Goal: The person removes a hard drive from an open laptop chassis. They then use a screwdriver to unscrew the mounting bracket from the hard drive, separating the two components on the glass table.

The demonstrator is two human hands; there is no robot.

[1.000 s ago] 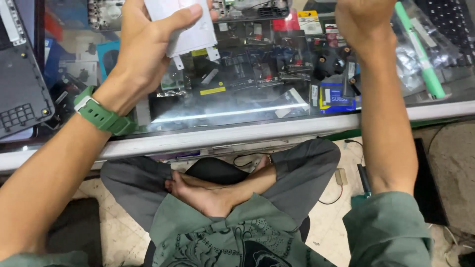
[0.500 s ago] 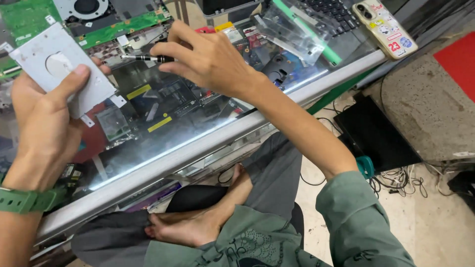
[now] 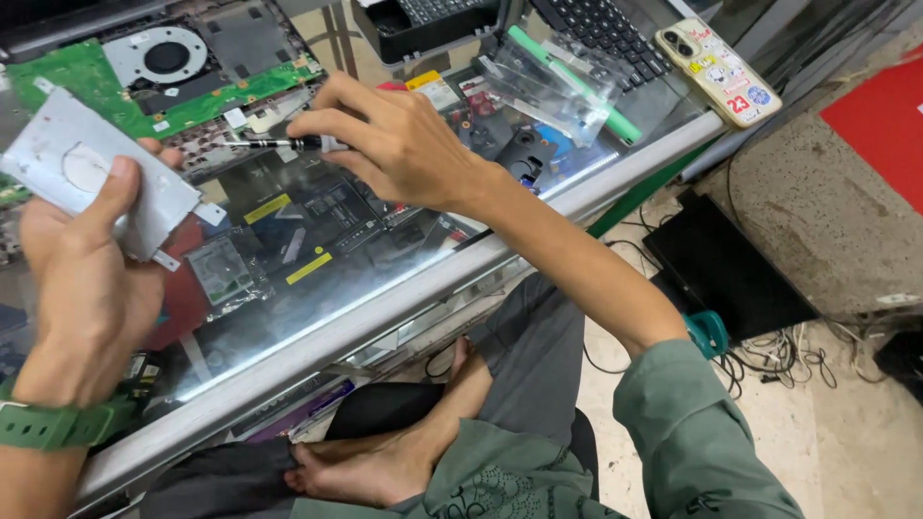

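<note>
While the left hand (image 3: 82, 288) grips a flat silver metal drive bracket (image 3: 91, 173) with the thumb pressed across its face and the fingers curled behind it, the right hand (image 3: 399, 144) pinches a small precision screwdriver (image 3: 279, 143) between thumb and fingertips, its thin shaft pointing to the left towards the bracket but not touching it; both hands are closed on what they carry, held above the glass-topped table (image 3: 385, 288); a green watch strap (image 3: 58, 423) circles the left wrist; an opened laptop lies at the far edge of the table, its green circuit board (image 3: 231, 91) and round cooling fan (image 3: 165, 56) exposed, just behind the screwdriver; under the glass sit assorted small electronic parts and yellow labels; to the right of the right hand lie clear plastic bags (image 3: 543, 86) with a green rod-shaped tool (image 3: 577, 86) among them, a black keyboard (image 3: 606, 24) beyond, and a phone in a sticker-covered case (image 3: 716, 67) near the table's corner; below the table edge the person sits cross-legged, a bare foot (image 3: 365, 471) showing; a black flat device (image 3: 731, 269) and tangled cables (image 3: 788, 351) rest on the floor at right
</note>
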